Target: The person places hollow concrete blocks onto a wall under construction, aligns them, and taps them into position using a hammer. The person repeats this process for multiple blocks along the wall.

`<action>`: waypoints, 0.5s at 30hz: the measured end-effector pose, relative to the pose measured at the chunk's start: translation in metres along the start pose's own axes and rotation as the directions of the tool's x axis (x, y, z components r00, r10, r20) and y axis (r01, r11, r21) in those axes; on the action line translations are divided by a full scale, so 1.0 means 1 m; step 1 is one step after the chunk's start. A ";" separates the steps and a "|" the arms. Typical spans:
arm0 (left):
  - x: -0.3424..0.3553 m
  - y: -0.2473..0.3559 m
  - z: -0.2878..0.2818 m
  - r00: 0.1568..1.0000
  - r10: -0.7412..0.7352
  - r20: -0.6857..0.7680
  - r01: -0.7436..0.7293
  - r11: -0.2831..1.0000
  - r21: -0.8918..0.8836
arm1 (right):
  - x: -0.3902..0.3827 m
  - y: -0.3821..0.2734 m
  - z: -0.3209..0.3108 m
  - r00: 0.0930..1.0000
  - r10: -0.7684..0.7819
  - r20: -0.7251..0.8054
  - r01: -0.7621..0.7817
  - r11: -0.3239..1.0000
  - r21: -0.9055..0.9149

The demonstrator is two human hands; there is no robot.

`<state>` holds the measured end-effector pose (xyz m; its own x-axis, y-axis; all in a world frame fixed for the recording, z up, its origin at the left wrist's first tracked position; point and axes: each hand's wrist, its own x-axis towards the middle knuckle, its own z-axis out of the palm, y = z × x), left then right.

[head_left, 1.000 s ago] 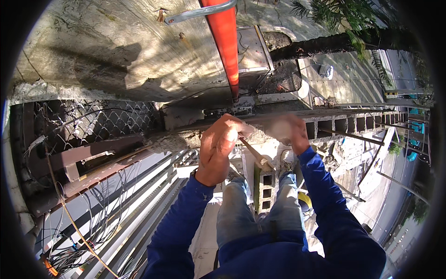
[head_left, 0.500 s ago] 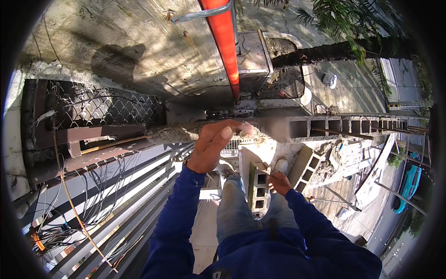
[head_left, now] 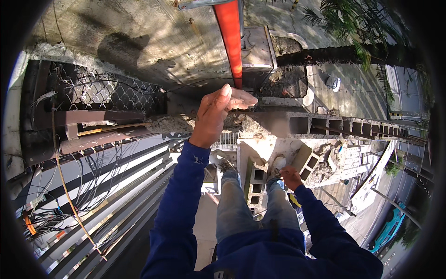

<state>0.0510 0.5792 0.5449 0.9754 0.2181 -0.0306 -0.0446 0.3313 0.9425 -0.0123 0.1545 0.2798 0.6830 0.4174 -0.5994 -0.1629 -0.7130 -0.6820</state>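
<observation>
My left hand (head_left: 218, 113) reaches out over the wall's top beside a patch of rough mortar (head_left: 251, 126). Its thumb points up and its fingers stretch to the right, close together, with nothing seen in them. Closer to me and to the right, my right hand (head_left: 291, 178) is closed, fingers curled, above my right leg. What it holds, if anything, is too dark and small to make out. A hollow concrete block (head_left: 249, 177) stands between my legs, and another hollow block (head_left: 303, 158) lies tilted just beyond my right hand.
A row of hollow blocks (head_left: 328, 124) continues the wall rightward. An orange-red pipe (head_left: 228, 42) rises beyond my left hand. Chain-link mesh (head_left: 107, 93), loose cables (head_left: 51, 223) and grey metal bars (head_left: 134, 204) are at left. Rubble (head_left: 327, 160) lies at right.
My left hand has moved farther away and up from the mortar on the wall. My right hand has shifted rightward, away from the block between my legs. The view has shifted a little.
</observation>
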 end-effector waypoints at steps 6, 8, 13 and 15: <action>-0.008 0.023 -0.008 0.992 -0.024 0.126 -0.014 0.956 0.293 | -0.010 -0.064 0.010 0.975 0.188 0.115 -0.212 0.943 0.255; -0.014 0.020 -0.008 0.984 0.018 0.177 -0.080 0.933 0.350 | -0.009 -0.064 0.012 0.967 0.226 0.119 -0.249 0.938 0.243; -0.027 0.017 -0.002 0.989 0.001 0.147 -0.057 0.925 0.375 | -0.012 -0.042 0.018 0.951 0.286 0.121 -0.305 0.932 0.197; -0.029 0.029 0.004 0.990 -0.022 0.139 -0.026 0.942 0.334 | -0.014 -0.052 0.022 0.938 0.323 0.126 -0.344 0.915 0.212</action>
<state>0.0227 0.5790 0.5746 0.9967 0.0812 -0.0046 0.0046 0.0000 1.0000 -0.0286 0.1982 0.3149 0.4981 0.2320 -0.8355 -0.5351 -0.6759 -0.5067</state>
